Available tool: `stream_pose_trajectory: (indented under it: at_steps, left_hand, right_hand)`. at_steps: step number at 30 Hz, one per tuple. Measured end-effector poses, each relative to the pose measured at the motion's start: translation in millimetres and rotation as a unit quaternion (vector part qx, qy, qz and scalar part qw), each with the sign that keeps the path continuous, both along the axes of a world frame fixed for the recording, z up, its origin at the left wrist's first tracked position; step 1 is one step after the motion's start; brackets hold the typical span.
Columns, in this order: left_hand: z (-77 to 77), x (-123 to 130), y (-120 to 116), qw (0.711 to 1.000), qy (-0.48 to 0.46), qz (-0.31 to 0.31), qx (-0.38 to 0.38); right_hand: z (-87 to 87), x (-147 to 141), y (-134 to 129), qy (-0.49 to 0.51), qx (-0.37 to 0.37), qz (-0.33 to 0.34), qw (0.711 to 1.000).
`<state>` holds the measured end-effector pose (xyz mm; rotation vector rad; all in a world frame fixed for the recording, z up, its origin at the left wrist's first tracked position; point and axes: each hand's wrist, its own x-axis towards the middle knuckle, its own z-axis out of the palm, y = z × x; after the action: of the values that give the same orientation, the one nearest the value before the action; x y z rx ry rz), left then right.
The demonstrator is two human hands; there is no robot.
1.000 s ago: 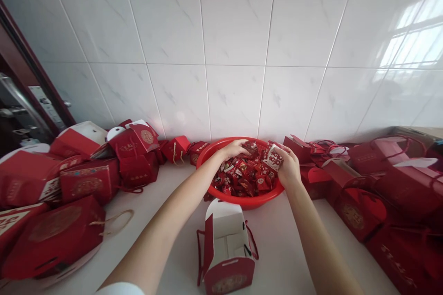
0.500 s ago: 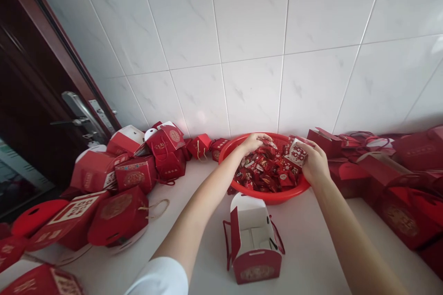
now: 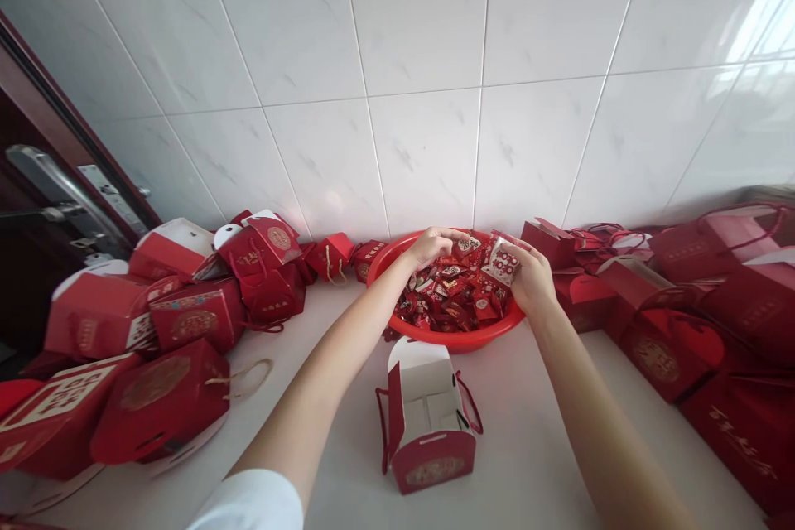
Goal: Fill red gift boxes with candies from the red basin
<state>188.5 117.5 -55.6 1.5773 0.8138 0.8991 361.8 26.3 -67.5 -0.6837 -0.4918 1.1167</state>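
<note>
A red plastic basket full of red wrapped candies stands against the wall. Over its back left part, my left hand is closed, with its fingertips pinching a small wrapped candy. My right hand grips white-and-red printed packets at the basket's right side. In front of the basket, an open red gift box with a white inside and cord handles stands upright on the white surface. Neither hand touches this box.
Red gift boxes, such as one with a twine handle, are piled on the left. More boxes crowd the right side. A tiled wall rises behind, and a dark door with a metal handle is at the far left.
The view has turned right, so everything sits further left. My left fingers have drawn closed on a candy. My right hand still grips the packets.
</note>
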Motion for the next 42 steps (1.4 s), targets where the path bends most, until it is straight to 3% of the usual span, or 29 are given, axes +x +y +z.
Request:
stream_pose_trajectory:
  at_steps: [11,21,26,28,30,34,38,42]
  left_hand:
    - [-1.4,2,-4,0.996,-0.075,-0.039,-0.01]
    - [4.8,1,-11,0.995,-0.065,-0.071,0.003]
    - [5.7,2,-9,0.997,-0.058,-0.049,-0.015]
    - [1.5,3,-7,1.0,0.003,-0.026,0.001]
    - [-5.4,4,-5,0.991,0.124,-0.033,0.031]
    - [-20.2,2,-1,0.927,0.346,-0.108,0.093]
    - [-27.6,-1,2,0.901,0.402,-0.054,0.155]
    - [-24.4,2,-3,0.858,0.481,-0.077,0.166]
  right_hand:
    - [-3.8,3,1,-0.025,-0.002,0.069,0.997]
    - [-3.1,4,1,-0.027,-0.004,0.08,0.996]
    - [-1.0,4,0,-0.026,-0.005,0.067,0.997]
    - [-0.1,5,-1,-0.02,-0.004,0.061,0.998]
    - [0.6,5,-1,-0.012,-0.002,0.056,0.998]
    - [1.9,5,-2,0.003,-0.001,0.045,0.999]
    - [2.7,3,-3,0.011,-0.008,0.029,0.999]
    - [2.6,3,-3,0.014,-0.01,0.026,1.0]
